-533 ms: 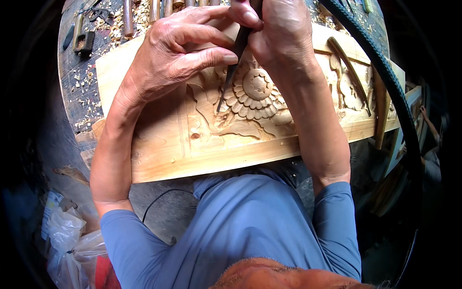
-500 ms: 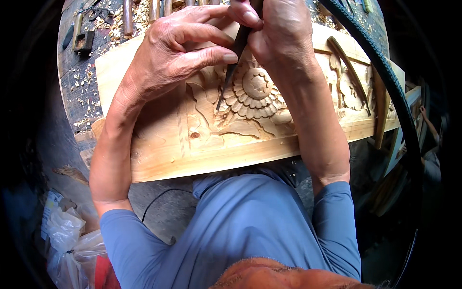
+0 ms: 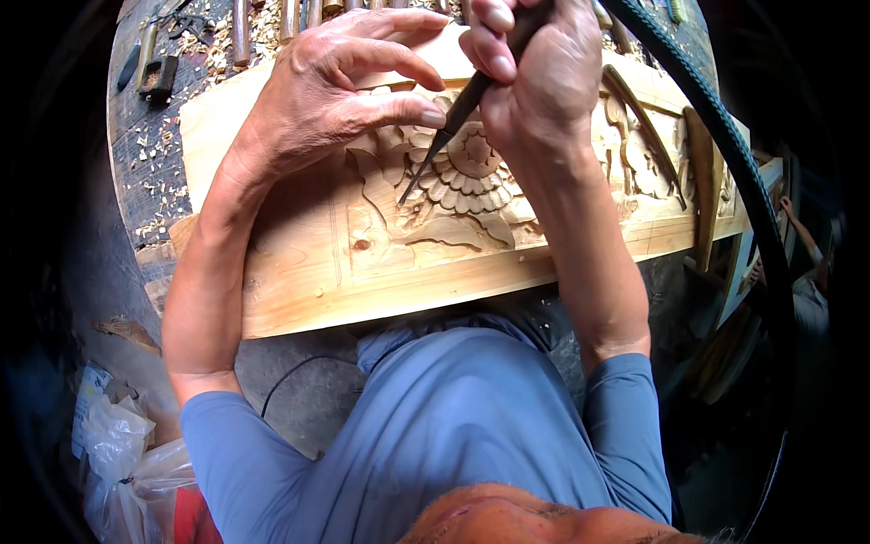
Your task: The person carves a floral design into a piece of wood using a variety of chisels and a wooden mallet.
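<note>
My right hand (image 3: 544, 77) is closed round the handle of a dark carving chisel (image 3: 464, 107). The chisel slants down to the left, its thin tip at the carved leaves beside a round flower relief (image 3: 475, 150). This relief is cut into a pale wooden board (image 3: 294, 240) lying across the bench in front of me. My left hand (image 3: 335, 91) arches over the board's left part with its fingers spread and curved. Its thumb tip is close to the chisel's shaft; whether they touch I cannot tell.
A slim brown tool (image 3: 645, 125) and a wooden piece with a dark edge (image 3: 701, 190) lie on the board's right part. Several tool handles (image 3: 240, 34) and wood shavings line the bench's far side. A thick braided cable (image 3: 725, 127) hangs at right. Plastic bags (image 3: 122, 453) stand lower left.
The right hand has shifted slightly right and down, and the chisel leans over more. Its tip has moved a little left. The left hand's fingers have spread farther from the chisel.
</note>
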The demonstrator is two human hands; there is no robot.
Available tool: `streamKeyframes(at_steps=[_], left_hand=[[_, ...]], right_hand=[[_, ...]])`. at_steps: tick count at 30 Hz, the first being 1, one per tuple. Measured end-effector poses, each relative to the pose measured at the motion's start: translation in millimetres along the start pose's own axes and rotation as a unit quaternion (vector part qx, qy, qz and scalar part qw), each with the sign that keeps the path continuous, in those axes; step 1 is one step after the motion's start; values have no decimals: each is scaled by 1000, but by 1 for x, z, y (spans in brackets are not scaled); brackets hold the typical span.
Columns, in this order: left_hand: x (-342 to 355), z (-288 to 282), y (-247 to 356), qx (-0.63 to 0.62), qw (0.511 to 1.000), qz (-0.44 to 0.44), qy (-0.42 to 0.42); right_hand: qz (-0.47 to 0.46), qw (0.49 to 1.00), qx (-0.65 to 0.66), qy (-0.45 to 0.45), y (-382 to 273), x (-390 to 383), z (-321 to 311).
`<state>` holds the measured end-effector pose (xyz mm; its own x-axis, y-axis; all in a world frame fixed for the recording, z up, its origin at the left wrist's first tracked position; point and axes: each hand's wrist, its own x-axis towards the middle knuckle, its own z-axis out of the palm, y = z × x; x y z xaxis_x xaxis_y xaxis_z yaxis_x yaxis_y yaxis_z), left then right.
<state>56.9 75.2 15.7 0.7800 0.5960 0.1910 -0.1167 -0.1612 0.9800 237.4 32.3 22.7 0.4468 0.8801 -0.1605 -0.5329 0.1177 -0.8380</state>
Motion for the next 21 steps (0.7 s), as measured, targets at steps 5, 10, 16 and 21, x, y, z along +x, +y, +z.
streamKeyframes(at_steps=[5,10,16,21], left_hand=[[4,-3,-14,115,990,75,14],[-3,-4,-18,195,975,60,92],[-5,-7,-7,195,977,12,79],[-7,-5,-10,102,991,-21,85]], right_hand=[[-15,1000,-15,3,7,-3,4],[-13,998,-50,-28,19,8,1],[-58,972,-127,-188,-3,-10,-4],[14,977,-36,-212,-3,4,-2]])
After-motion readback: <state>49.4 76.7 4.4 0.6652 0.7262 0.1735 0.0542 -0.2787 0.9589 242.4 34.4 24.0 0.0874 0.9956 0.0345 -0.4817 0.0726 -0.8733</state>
